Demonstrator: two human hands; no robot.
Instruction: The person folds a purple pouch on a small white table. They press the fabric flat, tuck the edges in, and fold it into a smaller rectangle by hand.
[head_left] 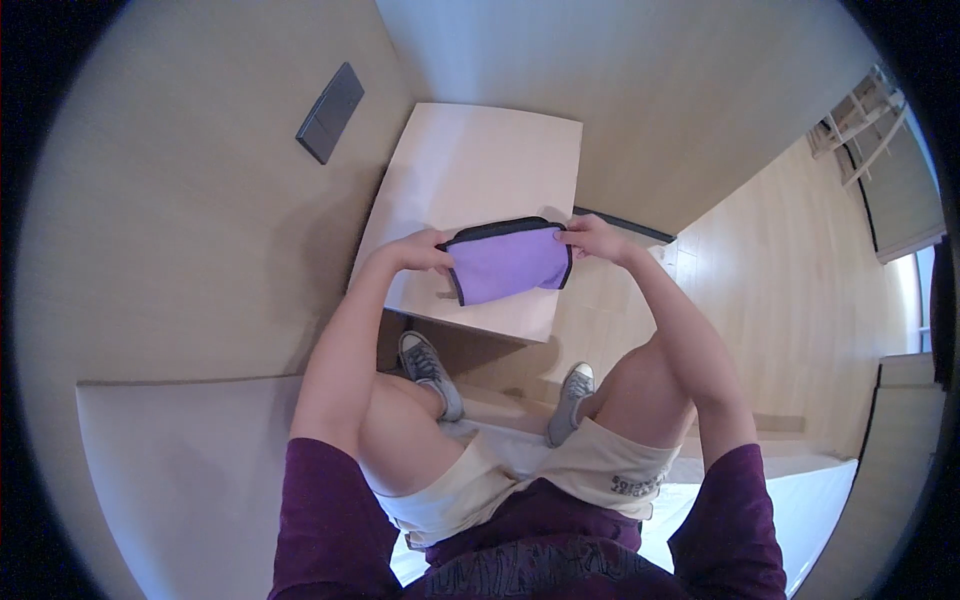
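A purple fabric piece with black edging (508, 266) is stretched between my two hands, over the near half of a small pale wooden table (490, 160). My left hand (421, 252) pinches its upper left corner, and my right hand (596, 240) grips the upper right one, thumb on top. The purple face hangs toward me, with a thicker black band showing along the top edge. Whether it is a folded pouch or a flat cloth, I cannot tell.
A dark switch panel (331, 112) is on the left wall, close beside the table. My grey sneakers (432, 374) are at the table's near side. White bedding (815, 495) lies under and beside me. To the far right, a pale wooden frame (858, 122) stands on the wood floor (770, 260).
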